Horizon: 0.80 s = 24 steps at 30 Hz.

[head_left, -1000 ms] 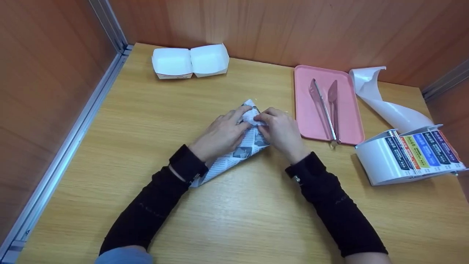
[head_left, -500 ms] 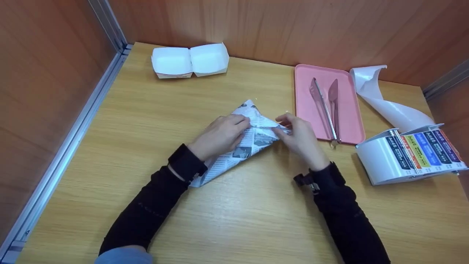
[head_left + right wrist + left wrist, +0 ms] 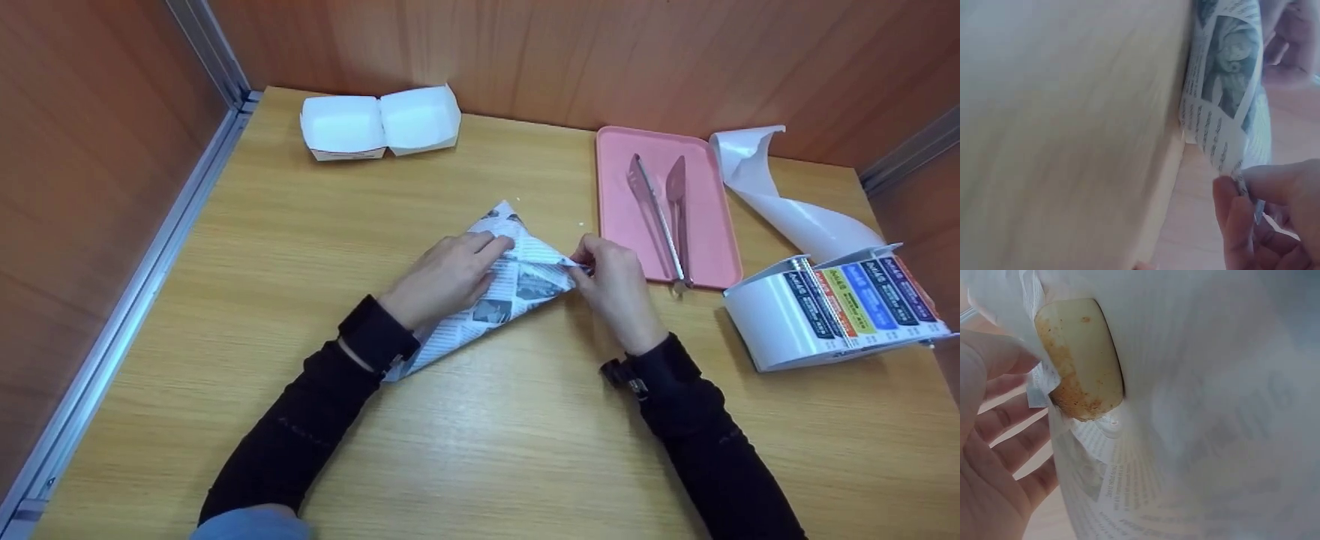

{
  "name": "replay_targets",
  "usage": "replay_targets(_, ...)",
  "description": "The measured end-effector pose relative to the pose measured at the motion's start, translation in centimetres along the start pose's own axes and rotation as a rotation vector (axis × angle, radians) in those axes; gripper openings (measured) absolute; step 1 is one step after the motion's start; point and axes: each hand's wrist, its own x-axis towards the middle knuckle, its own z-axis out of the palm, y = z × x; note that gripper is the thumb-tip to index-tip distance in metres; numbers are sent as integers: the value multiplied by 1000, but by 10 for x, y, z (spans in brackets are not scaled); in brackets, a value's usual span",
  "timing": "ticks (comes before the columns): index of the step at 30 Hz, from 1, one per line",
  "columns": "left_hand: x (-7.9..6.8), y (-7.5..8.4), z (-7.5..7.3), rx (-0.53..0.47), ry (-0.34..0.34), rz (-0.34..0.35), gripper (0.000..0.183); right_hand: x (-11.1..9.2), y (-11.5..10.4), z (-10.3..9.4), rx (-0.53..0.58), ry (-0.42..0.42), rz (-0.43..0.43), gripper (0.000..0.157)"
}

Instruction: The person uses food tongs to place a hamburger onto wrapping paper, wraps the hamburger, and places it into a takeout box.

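A sheet of newsprint-patterned wrapping paper point(image 3: 517, 285) lies folded over on the table, one point toward the back. My left hand point(image 3: 446, 277) holds the fold down from the left, fingers bent over it. In the left wrist view, a pale, rounded piece of food with browned patches, bun-like point(image 3: 1081, 360), sits inside the paper, close to that hand's thumb and fingers. My right hand point(image 3: 611, 285) pinches the paper's right corner between thumb and fingers. Its grip on the narrow folded tip shows in the right wrist view, where the thumb point(image 3: 1275, 183) presses against the forefinger.
A white two-part carton point(image 3: 382, 124) stands unfolded at the back left. On the right, a pink tray point(image 3: 705, 255) bears metal tongs point(image 3: 660, 217). Beside it are a curled white sheet point(image 3: 795, 217) and a white holder with coloured labels point(image 3: 832, 315). Wooden panels point(image 3: 525, 60) enclose the table.
My right hand has moved right from the middle of the fold and now pinches the right corner, drawn out to a point. The left fingers have come slightly down the paper.
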Motion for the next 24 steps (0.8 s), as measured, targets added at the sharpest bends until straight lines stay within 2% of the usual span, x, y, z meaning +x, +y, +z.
replay_targets(3,0,0,0,-6,-11,-3,39,-1,1,-3,-24,-13,-52,13)
replay_targets(8,0,0,1,-9,-16,8,29,-5,4,-8,-78,-35,-153,13)
replay_targets(15,0,2,0,-27,-10,0,27,-13,5,-14,-233,-68,-337,6)
replay_targets(20,0,3,0,-35,-14,-7,24,-16,7,-17,-281,-192,-410,8)
replay_targets(22,0,2,1,-36,-18,-13,24,-17,7,-18,-286,-258,-417,15)
replay_targets(24,1,2,1,-35,-17,-15,24,-17,6,-19,-274,-279,-411,17)
